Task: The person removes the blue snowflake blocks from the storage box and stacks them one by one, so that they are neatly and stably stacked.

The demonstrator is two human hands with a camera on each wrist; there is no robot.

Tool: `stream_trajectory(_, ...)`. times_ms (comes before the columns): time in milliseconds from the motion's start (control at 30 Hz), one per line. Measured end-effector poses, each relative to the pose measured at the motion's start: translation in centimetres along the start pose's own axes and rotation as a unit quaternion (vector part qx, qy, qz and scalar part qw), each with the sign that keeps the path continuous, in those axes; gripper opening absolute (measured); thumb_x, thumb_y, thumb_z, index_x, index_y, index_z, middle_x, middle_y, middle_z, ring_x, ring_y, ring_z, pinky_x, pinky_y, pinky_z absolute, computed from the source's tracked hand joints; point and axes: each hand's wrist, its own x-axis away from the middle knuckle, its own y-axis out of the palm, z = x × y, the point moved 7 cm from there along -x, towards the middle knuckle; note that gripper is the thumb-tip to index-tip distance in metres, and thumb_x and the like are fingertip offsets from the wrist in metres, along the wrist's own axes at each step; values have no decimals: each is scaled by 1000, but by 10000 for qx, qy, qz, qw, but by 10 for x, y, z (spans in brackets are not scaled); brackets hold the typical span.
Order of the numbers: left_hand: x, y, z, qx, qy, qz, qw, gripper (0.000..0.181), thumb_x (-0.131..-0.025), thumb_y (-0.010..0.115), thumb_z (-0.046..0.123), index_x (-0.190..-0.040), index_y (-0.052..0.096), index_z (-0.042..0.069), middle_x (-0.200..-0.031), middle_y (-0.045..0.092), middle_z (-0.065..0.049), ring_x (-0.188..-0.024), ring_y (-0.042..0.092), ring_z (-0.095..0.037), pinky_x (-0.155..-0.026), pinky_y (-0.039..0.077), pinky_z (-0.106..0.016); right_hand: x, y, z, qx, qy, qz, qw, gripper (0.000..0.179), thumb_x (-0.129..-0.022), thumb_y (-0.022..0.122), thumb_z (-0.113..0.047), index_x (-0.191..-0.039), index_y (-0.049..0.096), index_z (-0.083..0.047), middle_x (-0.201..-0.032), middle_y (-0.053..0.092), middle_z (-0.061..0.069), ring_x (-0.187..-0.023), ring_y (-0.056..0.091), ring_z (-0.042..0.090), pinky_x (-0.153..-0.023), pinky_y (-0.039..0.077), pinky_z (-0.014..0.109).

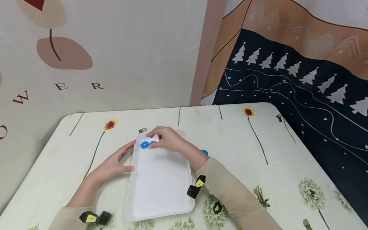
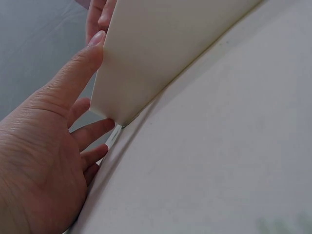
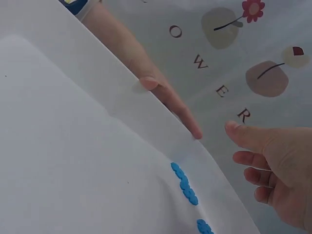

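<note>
Tray, head view: a white rectangular plastic tray with rounded corners [image 1: 161,188] lay on a pale flower-printed tablecloth [image 1: 230,134].
Left hand, head view: the left hand [image 1: 115,164] was beside the tray's left wall, its thumb and fingers spread.
Right hand, head view: the right hand [image 1: 169,139] hovered over the tray's far end, thumb apart from the fingers.
Blue pieces, head view: two small blue flower-shaped discs [image 1: 144,145] lay in the far left part; another blue piece [image 1: 204,152] showed outside, near the right wrist.
Left hand, left wrist view: thumb tip touched the tray's edge.
Right hand, right wrist view: its thumb stood away from loosely bent fingers.
</note>
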Motion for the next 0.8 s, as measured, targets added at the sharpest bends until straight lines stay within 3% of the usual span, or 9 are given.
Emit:
stream_trajectory(200, -1, 0, -2, -60, 57, -8, 10000, 93, -78, 80, 20, -153, 24, 17, -154, 24, -19, -139, 13, -45, -100, 16, -72, -11, 14, 8, 65, 363, -52, 9993, 43, -81, 78, -24, -122, 67, -13, -110, 65, -4, -75, 49, 9, -62, 42, 15)
stream_trajectory(433, -2, 0, -6, 15, 9, -26, 10000, 94, -79, 80, 21, -153, 23, 19, -155, 23, -16, -140, 12, -42, -100, 15, -72, -23, 28, 13, 42, 461, -48, 9989, 42, -81, 78, -19, -121, 67, -11, -114, 66, -3, -74, 51, 7, -64, 43, 14)
stream_trajectory(633, -2, 0, -6, 42, 60, -31, 10000, 93, -79, 80, 20, -153, 23, 19, -155, 23, -16, -140, 13, -42, -101, 16, -72, -30, 38, 18, 151, 576, -9, 9982, 43, -80, 79, -19, -121, 67, -10, -117, 66, -1, -93, 59, 8, -78, 44, 13)
stream_trajectory(800, -2, 0, -7, 44, 52, -21, 10000, 93, -79, 79, 20, -153, 23, 19, -155, 22, -16, -140, 12, -43, -101, 16, -71, -32, 42, 18, 486, 647, 10, 9967, 42, -82, 78, -20, -121, 67, -14, -115, 67, -4, -111, 56, 8, -94, 39, 16)
